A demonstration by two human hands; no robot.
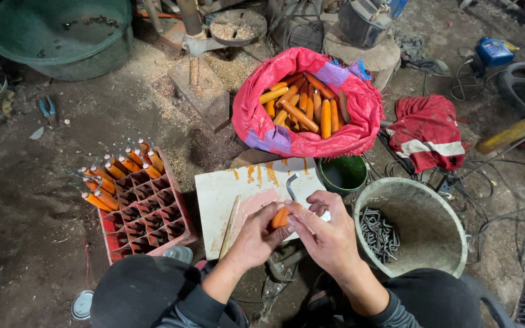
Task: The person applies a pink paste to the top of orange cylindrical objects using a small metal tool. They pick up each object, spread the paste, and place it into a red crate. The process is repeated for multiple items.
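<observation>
Fingers (274, 214) of both hands clamp one orange wooden handle (280, 217) above the white board worktop's (220, 194) near edge, beside the grey bucket (432, 243).

An orange wooden handle (281, 217) sits between both hands, just above the near edge of a white board (220, 194). Only a short stretch of it shows, smooth and rounded, tilted a little, with its ends hidden under the fingers (296, 214). A curved grey metal hook (290, 185) rises from the upper end of it and bends over to the right at its top, standing out against the white board behind. The left hand (256, 234) wraps the handle from below, and the right hand (329, 234) closes over it from the other side, thumb pressed on top.
</observation>
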